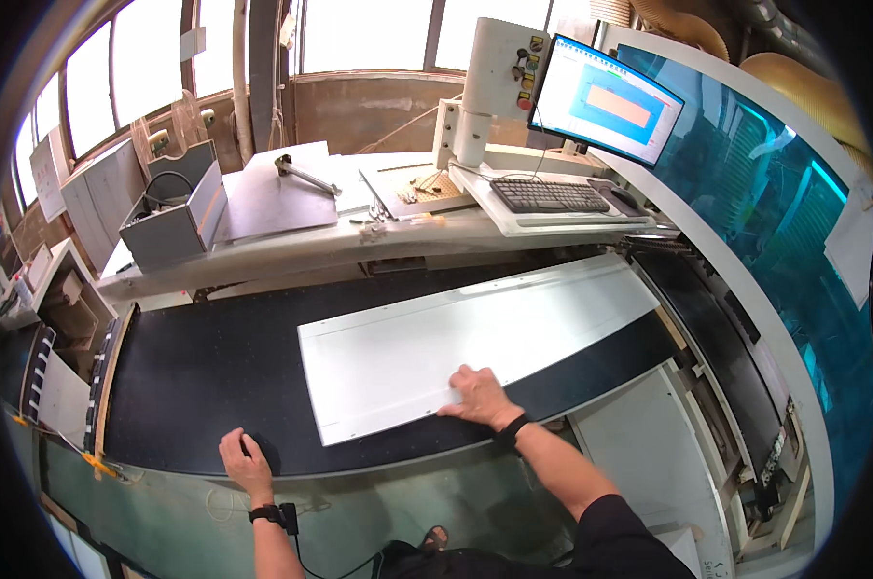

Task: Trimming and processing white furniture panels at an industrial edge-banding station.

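Observation:
A long white flat panel (475, 338) lies on a black machine bed (205, 367), running from the middle toward the right. My right hand (477, 396) rests flat on the panel's near edge, fingers spread, a dark band on the wrist. My left hand (245, 463) lies on the bare black bed near its front edge, left of the panel and apart from it, holding nothing. A dark watch sits on that wrist.
Behind the bed runs a pale shelf (291, 246) with a grey open box (171, 227), metal sheets and small tools. A keyboard (547, 196) and a monitor (605, 101) stand at the back right. A blue-green transparent guard (784, 222) curves along the right.

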A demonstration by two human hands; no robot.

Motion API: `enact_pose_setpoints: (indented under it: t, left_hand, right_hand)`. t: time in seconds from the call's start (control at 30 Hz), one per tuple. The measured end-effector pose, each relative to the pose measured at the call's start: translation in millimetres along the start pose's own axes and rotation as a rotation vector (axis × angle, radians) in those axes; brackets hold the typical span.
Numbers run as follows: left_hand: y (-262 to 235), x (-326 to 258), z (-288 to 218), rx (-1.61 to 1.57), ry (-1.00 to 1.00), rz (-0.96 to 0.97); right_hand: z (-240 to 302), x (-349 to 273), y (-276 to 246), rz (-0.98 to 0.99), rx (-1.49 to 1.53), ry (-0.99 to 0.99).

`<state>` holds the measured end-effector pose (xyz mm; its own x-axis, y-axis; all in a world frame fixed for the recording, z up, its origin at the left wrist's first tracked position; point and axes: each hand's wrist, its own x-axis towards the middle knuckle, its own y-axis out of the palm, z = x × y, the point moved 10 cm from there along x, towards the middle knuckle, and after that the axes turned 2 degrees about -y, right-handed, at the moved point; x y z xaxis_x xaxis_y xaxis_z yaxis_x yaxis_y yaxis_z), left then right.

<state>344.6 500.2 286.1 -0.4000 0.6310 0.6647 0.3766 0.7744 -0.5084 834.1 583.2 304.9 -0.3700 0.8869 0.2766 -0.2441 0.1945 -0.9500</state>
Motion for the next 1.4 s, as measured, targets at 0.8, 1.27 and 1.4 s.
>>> enact_pose_setpoints:
  t: [0.8,1.27,1.4]
  left_hand:
    - [-40.4,-117.1,13.0,-1.267,-1.282,0.395]
    - [-112.6,115.8,294.8,-1.072,-1.050,-0.228]
    - [-122.9,106.7,350.9,-1.014,-1.113,-0.253]
  right_hand:
    - [-119.8,-292.5,105.4,-0.425,2.078,0.938]
    - [310.9,20.6,140.9,-0.152,2.270,1.017]
    - [414.3,65.6,172.8,0.035,2.369,1.117]
